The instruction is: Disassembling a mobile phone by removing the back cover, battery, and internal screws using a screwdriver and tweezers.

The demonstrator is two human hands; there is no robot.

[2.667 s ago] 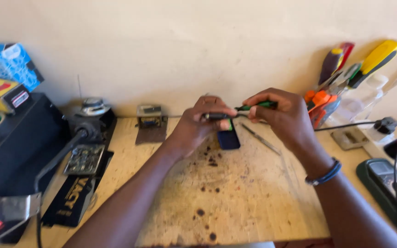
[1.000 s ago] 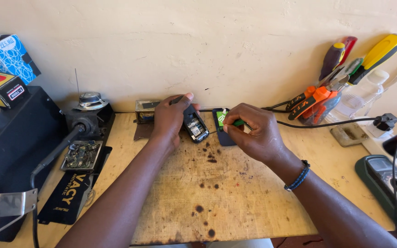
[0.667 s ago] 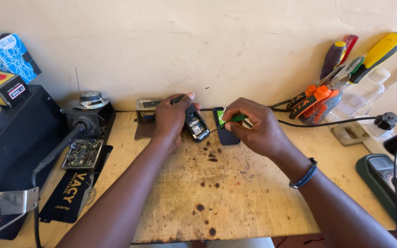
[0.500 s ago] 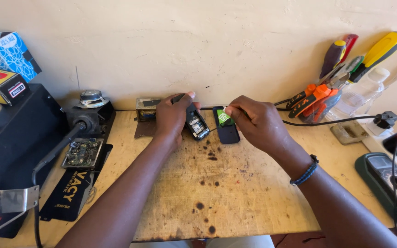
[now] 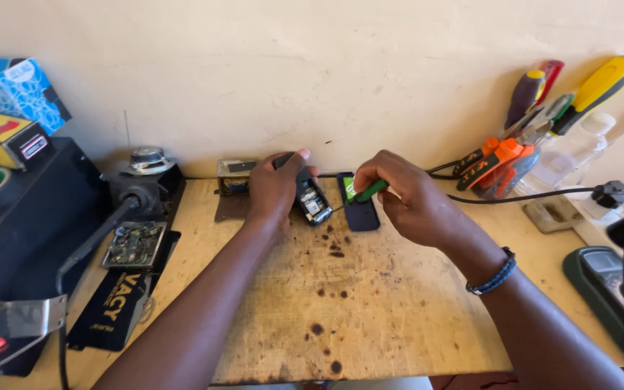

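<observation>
Two hands at work near the back edge of a scorched wooden bench [image 5: 370, 310].

Left hand [image 5: 274, 189]: fingers curled around an opened small phone [image 5: 313, 202], gripping it tilted on the bench with its exposed innards facing up.

Right hand [image 5: 409, 198]: fingers pinched on a green-handled tool [image 5: 366, 191], probably a small screwdriver; its tip is hidden or too small to make out. A beaded band sits at the wrist.

Dark blue phone cover [image 5: 360, 211]: flat on the bench, just beside the opened phone, under the green tool.

Left side: black case [image 5: 30, 217] bearing a tape roll, coloured boxes [image 5: 9, 115] stacked by the wall, a bare circuit board [image 5: 134, 244], a small metal part [image 5: 234, 177] by the wall.

Right side: clear container with orange-handled pliers and screwdrivers [image 5: 543, 123], a black cable [image 5: 536, 195] running to a plug, a green meter [image 5: 615, 296] at the edge.
</observation>
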